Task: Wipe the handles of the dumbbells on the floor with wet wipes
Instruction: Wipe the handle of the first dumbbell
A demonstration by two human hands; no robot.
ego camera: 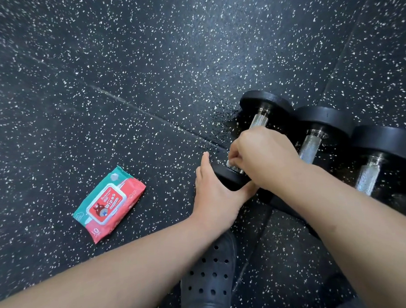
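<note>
- Dumbbells [322,121] lying side by side on the speckled floor [145,62], right of centre in the frame; three in view, with metal handles between black ends.
- Leftmost dumbbell [263,103] the one in hand; handle [258,120] half hidden, only the far stretch showing.
- Right grip [265,157] clamped round that handle over a white wipe [228,163], a scrap of it peeping out at the fingertips.
- Left grip [213,195] holding the near black end [229,178], thumb on one side and fingers on the other, seemingly to steady it.
- Best done by keeping the wipe wrapped right round the ridged metal, twisting while sliding from end to end, and taking in the bare far stretch.
- Worth pinning the near end firmly to stop any rolling into the neighbour.
- Pack of wipes [110,203] at lower left, near enough for a fresh sheet before the other two handles.
</note>
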